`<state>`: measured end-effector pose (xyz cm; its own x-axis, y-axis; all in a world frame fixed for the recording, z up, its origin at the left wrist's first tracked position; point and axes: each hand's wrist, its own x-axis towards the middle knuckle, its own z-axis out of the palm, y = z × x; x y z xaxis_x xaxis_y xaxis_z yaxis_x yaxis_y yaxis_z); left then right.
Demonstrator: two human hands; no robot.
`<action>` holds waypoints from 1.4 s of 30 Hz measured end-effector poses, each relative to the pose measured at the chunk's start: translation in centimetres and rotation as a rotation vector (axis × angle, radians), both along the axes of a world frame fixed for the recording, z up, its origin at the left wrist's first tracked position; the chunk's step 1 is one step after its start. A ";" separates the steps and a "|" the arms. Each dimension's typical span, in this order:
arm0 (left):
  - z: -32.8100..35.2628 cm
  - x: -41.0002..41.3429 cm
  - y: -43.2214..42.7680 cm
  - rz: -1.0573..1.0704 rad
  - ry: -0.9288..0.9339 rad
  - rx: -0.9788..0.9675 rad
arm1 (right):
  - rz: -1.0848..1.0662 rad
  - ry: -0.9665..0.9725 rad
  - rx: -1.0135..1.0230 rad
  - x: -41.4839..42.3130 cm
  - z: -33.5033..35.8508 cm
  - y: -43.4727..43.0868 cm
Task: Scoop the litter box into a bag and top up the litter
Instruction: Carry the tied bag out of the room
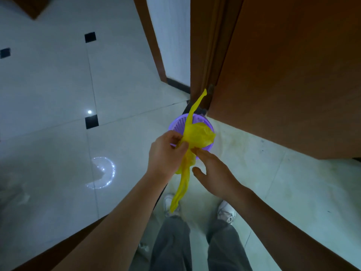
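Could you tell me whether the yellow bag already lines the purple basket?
No, the yellow bag hangs bunched in the left hand above the purple basket.

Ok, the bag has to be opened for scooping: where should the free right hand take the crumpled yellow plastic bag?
Probably the loose puffed fold of the yellow plastic bag, coming in from the right. The left hand pinches its middle, and both tails are twisted thin; the right hand is open beside it.
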<state>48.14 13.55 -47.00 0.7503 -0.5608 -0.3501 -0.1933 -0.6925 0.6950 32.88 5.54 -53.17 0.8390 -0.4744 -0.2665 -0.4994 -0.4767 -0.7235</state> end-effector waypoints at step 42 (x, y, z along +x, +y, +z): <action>-35.7 3.7 -9.3 -0.171 0.046 0.118 | -0.097 0.198 0.041 3.3 -28.3 -8.3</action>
